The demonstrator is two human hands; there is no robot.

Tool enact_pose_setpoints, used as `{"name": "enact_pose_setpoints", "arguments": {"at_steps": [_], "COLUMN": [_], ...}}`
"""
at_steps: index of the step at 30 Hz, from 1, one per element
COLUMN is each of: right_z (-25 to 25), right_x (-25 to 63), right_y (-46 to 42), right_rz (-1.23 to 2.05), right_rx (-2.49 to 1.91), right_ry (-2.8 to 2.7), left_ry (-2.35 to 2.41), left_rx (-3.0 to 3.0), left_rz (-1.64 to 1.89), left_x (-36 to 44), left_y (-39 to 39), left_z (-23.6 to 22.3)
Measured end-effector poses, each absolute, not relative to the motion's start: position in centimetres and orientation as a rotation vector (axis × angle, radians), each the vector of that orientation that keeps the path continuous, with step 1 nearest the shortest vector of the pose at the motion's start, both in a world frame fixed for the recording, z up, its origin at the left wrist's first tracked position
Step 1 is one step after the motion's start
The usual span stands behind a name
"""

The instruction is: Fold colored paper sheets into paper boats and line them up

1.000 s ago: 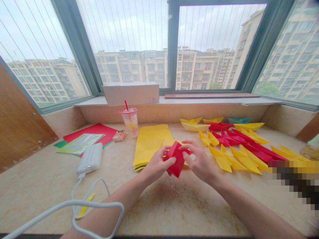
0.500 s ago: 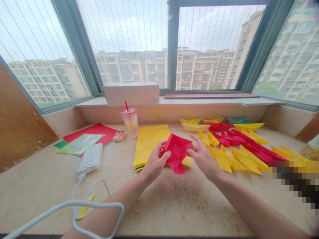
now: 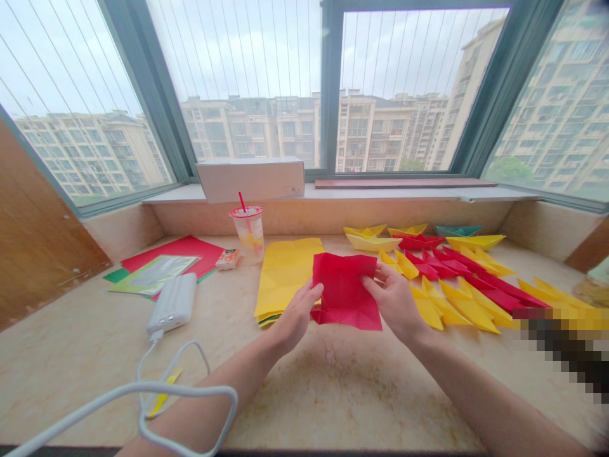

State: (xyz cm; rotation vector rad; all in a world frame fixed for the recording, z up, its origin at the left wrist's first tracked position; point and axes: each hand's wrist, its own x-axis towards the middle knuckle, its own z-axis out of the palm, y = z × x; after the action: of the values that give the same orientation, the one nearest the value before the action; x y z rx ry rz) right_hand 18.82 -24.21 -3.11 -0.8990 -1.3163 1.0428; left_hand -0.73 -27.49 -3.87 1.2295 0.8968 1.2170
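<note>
A creased sheet of red paper (image 3: pixel 346 289) is held up in front of me, roughly square, with fold lines across it and a bent lower edge. My left hand (image 3: pixel 295 317) grips its left side, thumb on the near face and fingers behind. At the right side, my right hand (image 3: pixel 392 298) pinches the sheet between thumb and fingers. Behind the red sheet lies a stack of yellow paper (image 3: pixel 290 273), partly covered by it. Several folded yellow paper pieces (image 3: pixel 457 304) lie just right of my right hand.
Paper boats (image 3: pixel 373 243) stand at the back right, near red folded pieces (image 3: pixel 495 285). A drink cup (image 3: pixel 250 235) with a straw stands behind the stack. Left are a white power bank (image 3: pixel 172 303), its cable (image 3: pixel 190 391), and red sheets (image 3: pixel 200 251). A white box (image 3: pixel 252 179) rests on the sill.
The red paper has opened out from a smaller folded shape into a wider, flatter sheet. My right hand has shifted slightly right, and its fingers have closed on the paper's right edge.
</note>
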Motion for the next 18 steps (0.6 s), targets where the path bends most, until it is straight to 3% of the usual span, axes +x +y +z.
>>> {"name": "enact_pose_setpoints", "arguments": {"at_steps": [18], "right_z": [-2.6], "right_x": [18.4], "right_y": [-24.9], "right_rz": [1.071], "right_rx": [-0.821], "right_ry": [-1.427], "left_ry": [0.765], "left_rx": [1.174], "left_rz": [1.084], "left_x": [-0.5], "left_y": [-27.8], "left_z": [-3.2]}}
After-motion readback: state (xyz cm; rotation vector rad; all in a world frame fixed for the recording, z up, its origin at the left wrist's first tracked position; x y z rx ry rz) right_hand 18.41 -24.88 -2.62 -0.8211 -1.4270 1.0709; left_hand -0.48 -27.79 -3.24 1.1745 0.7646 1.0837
